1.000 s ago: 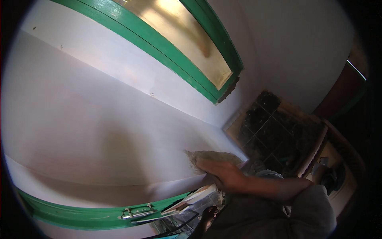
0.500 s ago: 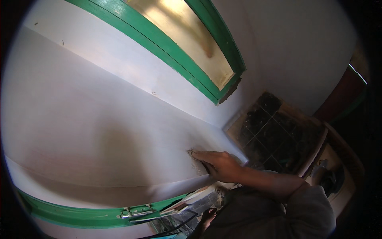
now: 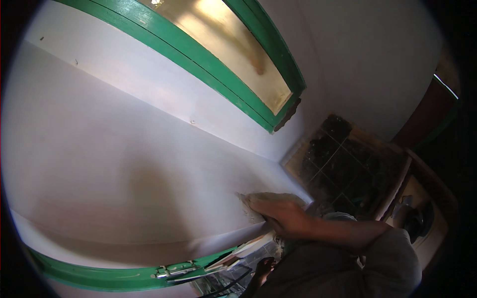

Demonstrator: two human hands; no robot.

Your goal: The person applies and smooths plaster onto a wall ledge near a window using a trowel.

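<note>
My right hand (image 3: pixel 280 217) lies flat on a pale, crumpled sheet (image 3: pixel 258 201), like sandpaper or a cloth, and presses it against the white wall (image 3: pixel 129 164). The sheet's edges stick out above and to the left of my fingers. My forearm in a grey sleeve (image 3: pixel 367 248) comes in from the lower right. Low down, beside the green frame, a dark brownish shape (image 3: pixel 263 270) may be my left hand. It is too dim and cut off to tell what it holds.
A green window frame with yellowish glass (image 3: pixel 233 54) runs across the top. Another green frame with a metal latch (image 3: pixel 174 270) runs along the bottom. Dark tiles (image 3: pixel 343 164) and a wooden edge (image 3: pixel 397 184) lie to the right.
My right hand and the sheet have shifted only a little along the wall, first leftward, then slightly down and right. The wall looks the same.
</note>
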